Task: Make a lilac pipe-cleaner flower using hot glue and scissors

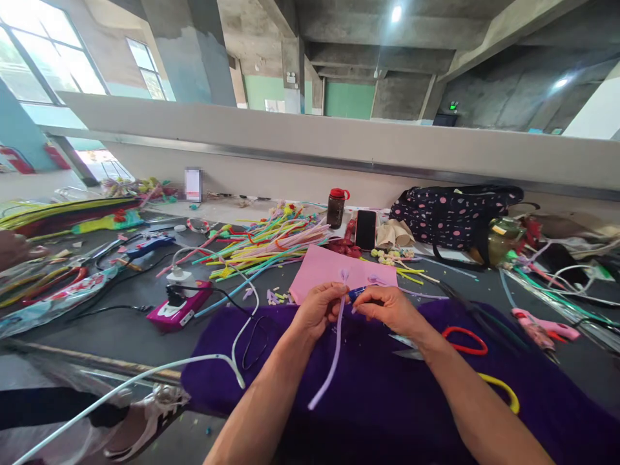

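My left hand (pixel 322 307) is closed, pinching a lavender pipe cleaner (pixel 334 368) whose long tail hangs down over the dark purple cloth (pixel 387 400). A small looped lavender tip (pixel 344 276) stands up above those fingers. Close beside it, my right hand (pixel 387 310) is closed around a small blue object (pixel 357 294), mostly hidden by the fingers, its kind unclear. Behind both hands lies a pink sheet (pixel 310 271) with another lavender piece (pixel 380 280) on it. Under my right forearm are scissors with a red handle loop (pixel 467 339) and a yellow one (pixel 504 391).
Bundled colored pipe cleaners (pixel 261 248) lie behind, near a bottle (pixel 336 208) and a phone (pixel 365 229). To the left sits a magenta power strip (pixel 179 307) with cables. A pink glue gun (pixel 545 329) and a patterned bag (pixel 440 216) are on the right.
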`<state>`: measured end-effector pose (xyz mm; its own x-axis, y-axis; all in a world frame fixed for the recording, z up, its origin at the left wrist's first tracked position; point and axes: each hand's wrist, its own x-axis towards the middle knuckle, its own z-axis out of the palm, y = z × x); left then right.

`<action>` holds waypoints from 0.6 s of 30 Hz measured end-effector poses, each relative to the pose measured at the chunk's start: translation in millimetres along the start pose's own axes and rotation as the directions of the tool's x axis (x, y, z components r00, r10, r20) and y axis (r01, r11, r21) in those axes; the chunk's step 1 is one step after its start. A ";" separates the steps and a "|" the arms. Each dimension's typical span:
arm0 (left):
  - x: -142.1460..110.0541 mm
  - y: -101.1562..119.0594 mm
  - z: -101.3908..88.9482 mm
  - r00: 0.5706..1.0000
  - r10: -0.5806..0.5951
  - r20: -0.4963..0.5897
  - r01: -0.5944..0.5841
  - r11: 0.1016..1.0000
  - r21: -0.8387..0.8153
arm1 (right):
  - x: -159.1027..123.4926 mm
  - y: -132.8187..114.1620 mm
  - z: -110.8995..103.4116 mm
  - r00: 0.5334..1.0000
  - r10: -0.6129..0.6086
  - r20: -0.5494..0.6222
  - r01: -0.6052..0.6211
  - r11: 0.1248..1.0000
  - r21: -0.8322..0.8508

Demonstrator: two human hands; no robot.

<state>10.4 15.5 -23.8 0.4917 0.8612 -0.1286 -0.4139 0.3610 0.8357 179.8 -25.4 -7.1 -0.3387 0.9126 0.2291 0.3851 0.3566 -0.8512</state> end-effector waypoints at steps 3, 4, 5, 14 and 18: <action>0.7 -0.3 0.4 1.000 -0.001 -0.011 0.001 1.000 -0.009 | -1.0 3.8 -0.3 0.989 0.031 0.148 -0.010 0.990 -0.140; 0.9 -0.3 0.4 1.000 -0.006 -0.015 0.006 1.000 -0.016 | -1.1 4.8 0.8 0.981 0.030 0.193 0.008 0.981 -0.192; 1.1 -0.3 0.3 1.000 -0.008 -0.014 0.008 1.000 -0.020 | -1.1 5.7 2.1 0.973 0.031 0.231 0.025 0.972 -0.234; -0.4 -0.4 -0.1 0.999 0.008 0.042 -0.008 1.000 0.012 | 0.4 11.3 6.8 0.943 0.045 0.330 0.077 0.935 -0.346; -1.1 -0.9 0.8 0.999 -0.004 0.039 0.003 1.000 0.024 | 0.1 11.7 5.9 0.952 0.034 0.305 0.089 0.920 -0.381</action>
<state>10.9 14.0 -24.0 0.5232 0.8449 -0.1111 -0.3937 0.3553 0.8478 179.3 -22.3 -19.8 -0.5706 0.8200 0.0449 0.6514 0.4853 -0.5832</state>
